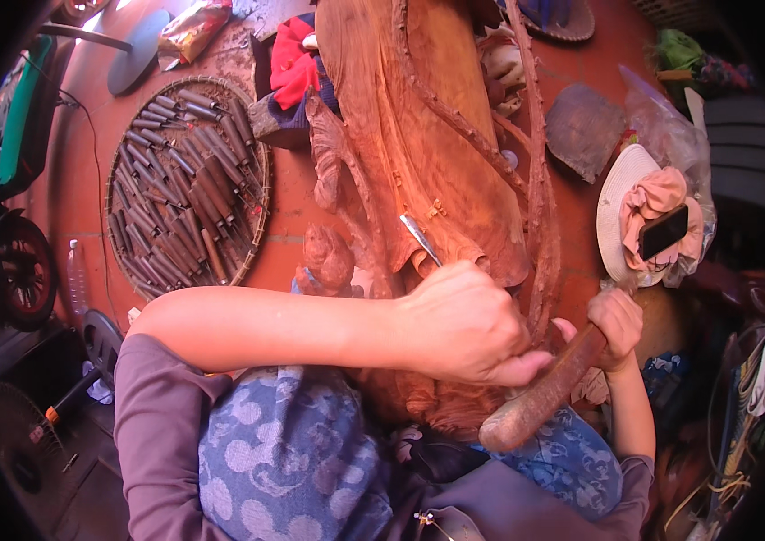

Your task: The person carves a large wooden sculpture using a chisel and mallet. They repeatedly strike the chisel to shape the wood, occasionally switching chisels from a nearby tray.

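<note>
A large reddish-brown wood carving (450,86) stretches away in front of me, with branch-like stems and small carved figures along its sides. My left hand (463,316) is closed in a fist around a carving chisel (419,240). The chisel's metal blade points away from me over the carving's grooved surface, near some small wood chips; its handle is hidden in my fist. To the right, my right hand (617,320) grips a wooden mallet (535,401) by its narrower end. The mallet's thick end slants toward me, close to my left thumb.
A round woven tray (265,194) full of chisels lies on the red tiled floor at left. At right are a white hat (615,216), pink cloth (651,194) and phone (664,233). A wheel (22,270) and plastic bottle (76,275) stand far left.
</note>
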`<act>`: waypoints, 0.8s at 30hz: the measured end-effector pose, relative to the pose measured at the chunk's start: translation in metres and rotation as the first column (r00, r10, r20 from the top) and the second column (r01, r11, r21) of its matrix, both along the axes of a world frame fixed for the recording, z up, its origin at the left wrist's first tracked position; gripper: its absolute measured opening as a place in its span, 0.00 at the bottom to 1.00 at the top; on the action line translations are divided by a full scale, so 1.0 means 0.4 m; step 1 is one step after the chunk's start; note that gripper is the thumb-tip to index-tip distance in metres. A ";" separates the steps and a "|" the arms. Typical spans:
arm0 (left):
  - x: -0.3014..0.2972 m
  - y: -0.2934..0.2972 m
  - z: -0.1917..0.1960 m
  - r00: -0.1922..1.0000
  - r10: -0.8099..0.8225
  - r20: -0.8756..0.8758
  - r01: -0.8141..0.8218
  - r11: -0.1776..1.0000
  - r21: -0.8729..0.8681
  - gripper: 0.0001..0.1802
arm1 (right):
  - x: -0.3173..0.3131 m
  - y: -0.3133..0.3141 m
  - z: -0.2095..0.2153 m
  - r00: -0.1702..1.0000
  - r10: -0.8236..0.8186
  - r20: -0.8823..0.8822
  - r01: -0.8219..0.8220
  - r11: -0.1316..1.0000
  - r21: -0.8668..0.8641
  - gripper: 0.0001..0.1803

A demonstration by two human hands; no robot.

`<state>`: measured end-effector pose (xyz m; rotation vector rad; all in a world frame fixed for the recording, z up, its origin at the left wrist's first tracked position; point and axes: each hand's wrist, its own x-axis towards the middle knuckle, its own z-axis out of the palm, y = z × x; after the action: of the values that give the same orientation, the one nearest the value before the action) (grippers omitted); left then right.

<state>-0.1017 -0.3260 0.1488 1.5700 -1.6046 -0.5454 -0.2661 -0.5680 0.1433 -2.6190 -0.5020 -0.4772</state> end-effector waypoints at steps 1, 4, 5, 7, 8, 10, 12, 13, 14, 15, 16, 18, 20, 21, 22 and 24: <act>0.003 0.002 -0.003 1.000 0.003 0.001 -0.003 1.000 -0.004 0.26 | -0.007 0.003 0.001 1.000 0.013 0.010 -0.013 1.000 0.021 0.28; 0.007 0.006 -0.004 1.000 -0.001 0.013 0.000 1.000 0.003 0.26 | -0.010 0.009 0.001 0.997 0.067 0.040 -0.071 0.992 0.100 0.25; 0.007 0.005 -0.003 1.000 -0.006 0.016 0.006 1.000 0.006 0.26 | -0.003 0.009 -0.003 0.999 0.029 0.042 -0.031 0.999 0.041 0.26; 0.009 0.006 -0.010 1.000 0.002 0.029 -0.001 1.000 -0.018 0.27 | 0.009 0.009 -0.014 0.997 -0.045 0.056 0.049 0.996 -0.075 0.27; 0.010 0.006 -0.013 0.999 0.006 0.036 -0.005 1.000 -0.028 0.27 | -0.002 0.010 -0.003 0.997 -0.080 -0.018 0.078 0.993 -0.086 0.27; 0.009 0.008 -0.017 0.999 -0.015 0.047 0.014 1.000 0.007 0.27 | -0.010 0.003 0.007 1.000 0.028 0.014 -0.028 0.999 -0.018 0.25; 0.008 0.011 -0.018 0.998 -0.022 0.059 0.020 0.999 0.037 0.27 | 0.005 0.006 -0.001 0.987 0.117 0.106 -0.124 0.990 0.063 0.24; 0.008 0.011 -0.018 0.998 -0.023 0.064 0.021 0.999 0.038 0.27 | 0.014 0.007 -0.001 0.993 0.069 0.096 -0.069 0.998 -0.008 0.25; 0.008 0.009 -0.018 0.997 -0.025 0.068 0.023 0.999 0.039 0.28 | 0.021 0.007 -0.002 0.996 0.021 0.089 -0.014 0.997 -0.079 0.25; 0.007 0.006 -0.021 0.998 -0.018 0.067 0.016 1.000 0.020 0.28 | 0.021 0.006 0.001 0.996 -0.028 0.086 0.041 0.988 -0.150 0.26; 0.009 0.007 -0.026 0.997 -0.005 0.071 0.004 1.000 0.008 0.28 | 0.013 0.006 0.011 0.998 -0.061 -0.008 0.059 0.988 -0.145 0.26; 0.012 0.009 -0.033 0.996 0.002 0.088 -0.003 1.000 0.010 0.28 | 0.009 0.003 0.012 0.997 0.059 0.039 -0.057 0.997 -0.060 0.24; 0.009 0.007 -0.037 0.994 -0.019 0.103 0.015 0.999 0.037 0.28 | 0.021 0.010 0.003 0.978 0.149 0.149 -0.154 0.988 0.024 0.23; 0.007 0.007 -0.038 0.995 -0.014 0.101 0.011 0.999 0.032 0.27 | 0.027 0.008 0.000 0.987 0.111 0.113 -0.106 0.993 -0.047 0.24; 0.010 0.009 -0.035 0.995 -0.008 0.100 0.005 1.000 0.025 0.27 | 0.033 0.007 0.001 0.994 0.072 0.082 -0.062 0.991 -0.121 0.25; 0.012 0.010 -0.036 0.994 -0.010 0.106 0.008 1.000 0.020 0.27 | 0.022 0.008 0.016 1.000 -0.006 0.009 0.008 0.976 -0.219 0.25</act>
<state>-0.0970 -0.3220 0.1344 1.6307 -1.6910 -0.4908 -0.2573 -0.5647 0.1497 -2.8313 -0.5779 -0.4581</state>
